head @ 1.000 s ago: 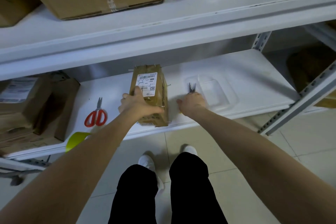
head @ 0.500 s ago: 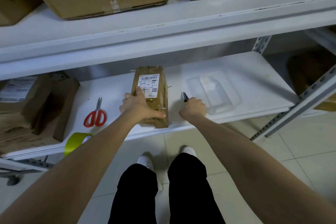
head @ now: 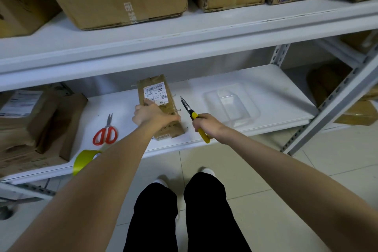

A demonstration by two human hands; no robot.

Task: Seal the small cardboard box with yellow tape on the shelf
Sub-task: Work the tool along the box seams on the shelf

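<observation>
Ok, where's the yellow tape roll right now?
Head view, left side: the yellow tape roll sits at the front edge of the lower shelf, just in front of the red scissors.

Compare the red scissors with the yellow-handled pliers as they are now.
The scissors have red loop handles; the pliers have straight yellow ones. The scissors lie untouched on the shelf; the pliers are gripped in the right hand. The scissors sit left of the small cardboard box; the pliers are on its right. Both have slim metal tips pointing toward the shelf's back.
</observation>
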